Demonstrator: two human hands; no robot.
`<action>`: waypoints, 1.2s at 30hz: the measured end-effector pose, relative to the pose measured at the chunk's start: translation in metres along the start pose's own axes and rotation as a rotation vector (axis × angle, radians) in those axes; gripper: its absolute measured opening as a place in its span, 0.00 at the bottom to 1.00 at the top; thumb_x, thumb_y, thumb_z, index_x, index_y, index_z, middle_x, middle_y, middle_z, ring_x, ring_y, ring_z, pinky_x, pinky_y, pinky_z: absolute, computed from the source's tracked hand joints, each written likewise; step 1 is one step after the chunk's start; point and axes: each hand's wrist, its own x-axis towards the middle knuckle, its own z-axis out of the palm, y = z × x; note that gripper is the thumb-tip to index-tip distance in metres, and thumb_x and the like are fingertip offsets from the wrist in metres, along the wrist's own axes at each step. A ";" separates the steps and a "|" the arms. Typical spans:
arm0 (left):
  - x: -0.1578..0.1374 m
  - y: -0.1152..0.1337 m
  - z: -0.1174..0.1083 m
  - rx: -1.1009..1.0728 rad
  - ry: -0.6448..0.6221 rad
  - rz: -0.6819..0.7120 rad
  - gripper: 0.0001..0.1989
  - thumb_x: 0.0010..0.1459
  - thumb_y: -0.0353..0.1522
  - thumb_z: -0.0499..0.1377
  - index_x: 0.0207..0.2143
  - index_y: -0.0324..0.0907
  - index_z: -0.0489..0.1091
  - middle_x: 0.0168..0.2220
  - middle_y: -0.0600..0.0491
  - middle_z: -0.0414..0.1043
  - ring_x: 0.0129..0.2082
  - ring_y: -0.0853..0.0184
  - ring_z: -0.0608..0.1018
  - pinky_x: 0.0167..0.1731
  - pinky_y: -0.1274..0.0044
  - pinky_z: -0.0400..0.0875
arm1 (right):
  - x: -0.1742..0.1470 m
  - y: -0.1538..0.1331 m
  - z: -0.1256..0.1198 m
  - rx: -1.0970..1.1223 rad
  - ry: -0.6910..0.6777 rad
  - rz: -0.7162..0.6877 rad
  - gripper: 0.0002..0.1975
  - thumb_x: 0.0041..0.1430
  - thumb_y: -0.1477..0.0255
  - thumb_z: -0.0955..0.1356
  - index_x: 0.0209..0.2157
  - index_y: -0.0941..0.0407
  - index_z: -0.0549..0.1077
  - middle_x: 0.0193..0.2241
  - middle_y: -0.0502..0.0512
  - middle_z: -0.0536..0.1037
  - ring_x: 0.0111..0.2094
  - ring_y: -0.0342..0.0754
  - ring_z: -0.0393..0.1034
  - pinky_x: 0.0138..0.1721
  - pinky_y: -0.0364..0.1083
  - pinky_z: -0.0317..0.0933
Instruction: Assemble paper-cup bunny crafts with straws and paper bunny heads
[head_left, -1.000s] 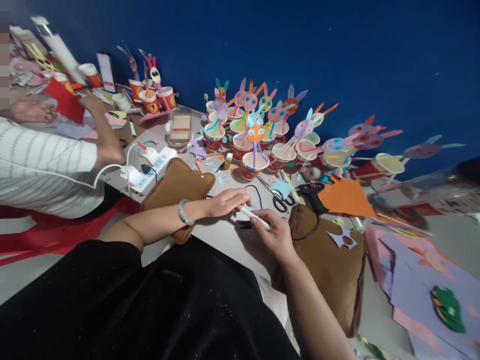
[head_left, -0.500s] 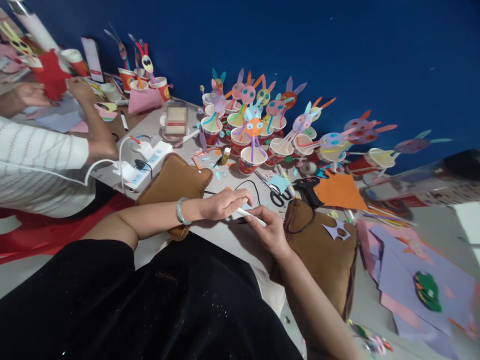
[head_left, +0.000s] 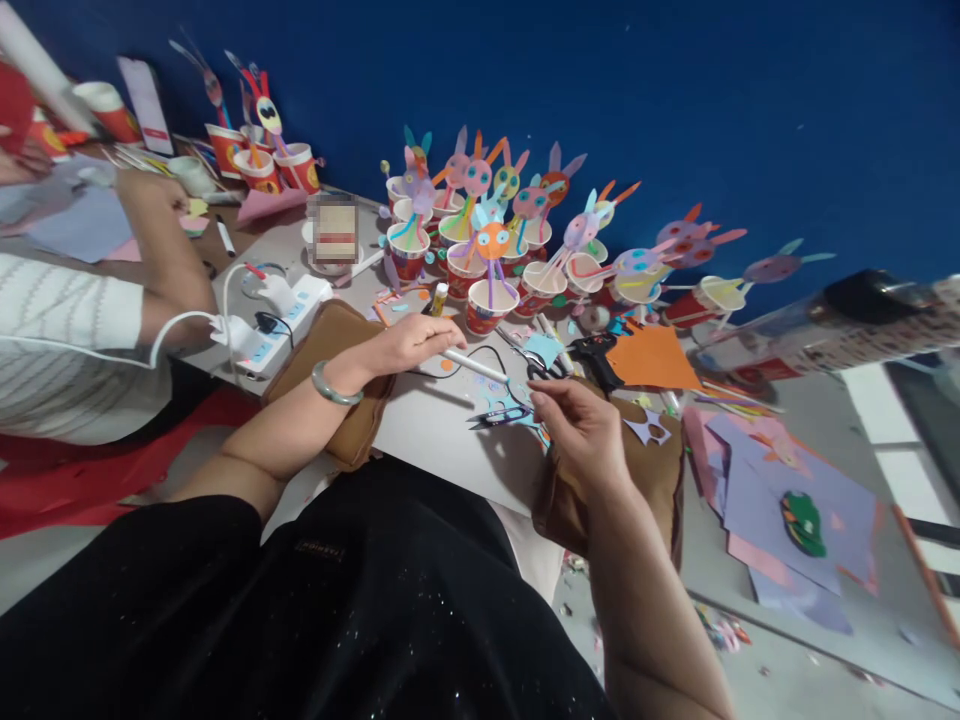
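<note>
My left hand (head_left: 424, 342), with a bracelet on its wrist, is closed around one end of a white marker (head_left: 478, 366). The marker's teal end points toward my right hand (head_left: 577, 420). That hand is pinched just beyond the teal end, apart from it; whatever is between its fingertips is too small to make out. Below the marker, small dark snips (head_left: 501, 418) lie on the table over light-blue paper scraps (head_left: 517, 395). Behind my hands stand several paper cups (head_left: 491, 305) holding paper animal heads (head_left: 493, 242) on coloured strips.
Brown cushions (head_left: 330, 370) lie at both sides of my work spot. A power strip (head_left: 289, 325) is at left, beside a co-worker's arm (head_left: 169, 240). A black glue gun (head_left: 596, 360), orange paper (head_left: 652, 358), a large bottle (head_left: 810, 330) and purple sheets (head_left: 780, 480) are at right.
My hands have moved apart, the left one going back and left with the marker. The snips and blue scraps beneath now show. The view has shifted slightly.
</note>
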 end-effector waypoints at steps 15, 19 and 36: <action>-0.012 -0.003 0.011 0.950 0.050 -0.382 0.17 0.72 0.34 0.51 0.45 0.35 0.77 0.44 0.36 0.80 0.42 0.53 0.82 0.36 0.70 0.68 | -0.043 0.034 -0.046 -0.366 -0.116 -0.092 0.11 0.66 0.61 0.70 0.38 0.53 0.81 0.34 0.56 0.86 0.33 0.53 0.80 0.36 0.50 0.70; -0.008 0.000 0.012 0.962 0.028 -0.396 0.15 0.71 0.32 0.53 0.43 0.34 0.78 0.41 0.36 0.80 0.41 0.53 0.82 0.36 0.70 0.69 | -0.029 0.034 -0.040 -0.423 -0.254 -0.180 0.10 0.66 0.63 0.68 0.38 0.52 0.80 0.31 0.54 0.85 0.30 0.52 0.78 0.33 0.49 0.67; 0.060 0.032 0.047 0.741 -0.425 -0.187 0.12 0.64 0.25 0.54 0.42 0.37 0.77 0.42 0.42 0.82 0.43 0.57 0.82 0.35 0.71 0.66 | 0.077 0.040 0.022 -0.708 -0.498 -0.045 0.07 0.63 0.74 0.70 0.39 0.55 0.83 0.37 0.59 0.84 0.37 0.50 0.75 0.40 0.46 0.60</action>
